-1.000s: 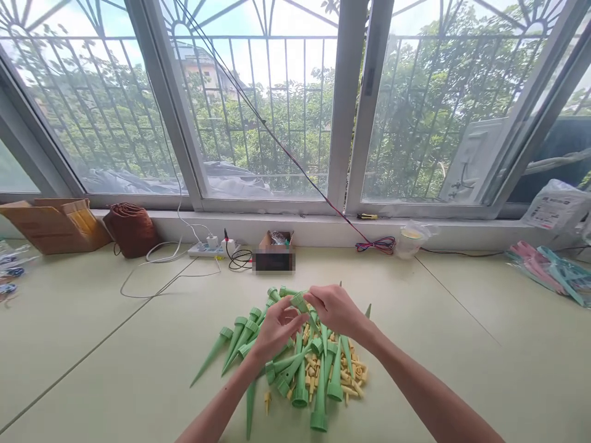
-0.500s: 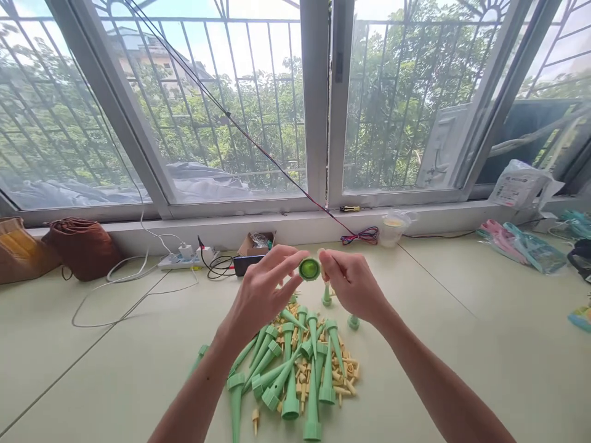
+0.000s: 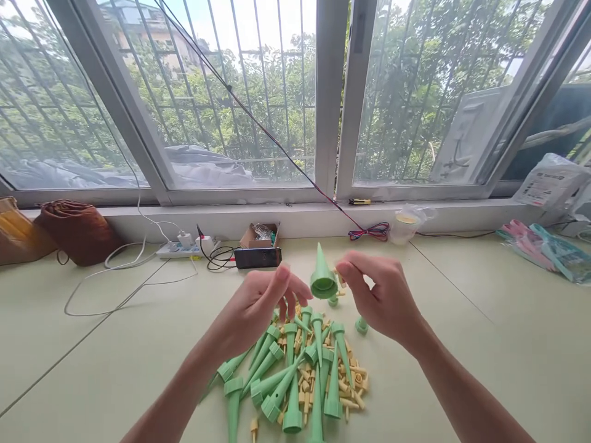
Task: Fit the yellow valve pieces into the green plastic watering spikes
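Note:
A green plastic watering spike [image 3: 324, 280] is between my hands, its tip pointing up and away and its round open end facing me. My right hand [image 3: 381, 292] is closed in a pinch at the spike's right side. A small yellow plastic piece [image 3: 341, 279] shows just below those fingertips; whether it is joined to the spike I cannot tell. My left hand [image 3: 272, 298] is open, thumb raised and fingers apart, its fingertips close to the spike's left rim. Below lies a pile of green spikes [image 3: 281, 384] mixed with many yellow pieces [image 3: 307, 387].
Two more green spikes stand or lie behind the pile, one by my right wrist [image 3: 362, 325]. Farther back are a phone [image 3: 257, 258], a small cardboard box [image 3: 258, 235], a power strip [image 3: 178, 249], coiled wires [image 3: 369, 232] and a plastic cup [image 3: 404, 227]. Bagged items [image 3: 545, 249] lie at the right.
Both hands have risen away from the pile with the spike. The spike has turned so its tip points up, and my left fingers have opened off it.

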Action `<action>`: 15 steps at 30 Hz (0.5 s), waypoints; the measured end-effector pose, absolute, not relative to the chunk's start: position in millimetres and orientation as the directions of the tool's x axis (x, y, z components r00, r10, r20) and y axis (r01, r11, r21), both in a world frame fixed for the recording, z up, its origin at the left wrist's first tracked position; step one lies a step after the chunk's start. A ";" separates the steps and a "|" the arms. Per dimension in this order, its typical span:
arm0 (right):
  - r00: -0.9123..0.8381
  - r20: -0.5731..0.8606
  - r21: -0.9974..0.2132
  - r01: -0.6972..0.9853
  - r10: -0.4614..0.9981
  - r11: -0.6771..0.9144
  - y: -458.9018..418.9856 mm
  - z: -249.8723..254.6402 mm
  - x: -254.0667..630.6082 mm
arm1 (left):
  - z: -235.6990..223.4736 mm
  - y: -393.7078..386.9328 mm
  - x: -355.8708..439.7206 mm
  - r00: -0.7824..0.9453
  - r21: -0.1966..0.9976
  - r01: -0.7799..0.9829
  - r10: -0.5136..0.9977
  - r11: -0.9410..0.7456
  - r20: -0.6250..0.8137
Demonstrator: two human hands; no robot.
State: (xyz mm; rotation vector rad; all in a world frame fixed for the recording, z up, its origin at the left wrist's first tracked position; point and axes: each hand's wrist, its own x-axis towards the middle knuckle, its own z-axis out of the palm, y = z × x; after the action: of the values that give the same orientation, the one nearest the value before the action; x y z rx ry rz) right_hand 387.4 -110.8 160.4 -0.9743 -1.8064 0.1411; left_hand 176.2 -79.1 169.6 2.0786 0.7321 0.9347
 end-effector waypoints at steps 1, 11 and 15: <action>-0.164 0.733 -0.480 0.561 0.660 0.674 -111.3 160.0 386.8 | 168.6 -79.4 177.4 0.624 0.871 0.136 0.723 -0.473 0.295; -0.258 0.724 -0.473 0.490 0.640 0.732 -115.7 155.3 376.6 | 168.0 -87.5 179.0 0.724 0.971 0.024 0.674 -0.237 0.146; -0.242 0.703 -0.519 0.470 0.669 0.714 -116.1 154.9 375.4 | 170.1 -93.6 182.4 0.658 0.902 0.148 0.721 -0.405 0.216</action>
State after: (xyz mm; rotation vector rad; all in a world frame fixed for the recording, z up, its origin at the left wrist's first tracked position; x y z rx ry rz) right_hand 375.4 -116.1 154.9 -0.8823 -1.8933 0.2435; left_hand 182.4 -93.6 170.1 1.9136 0.6828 0.7497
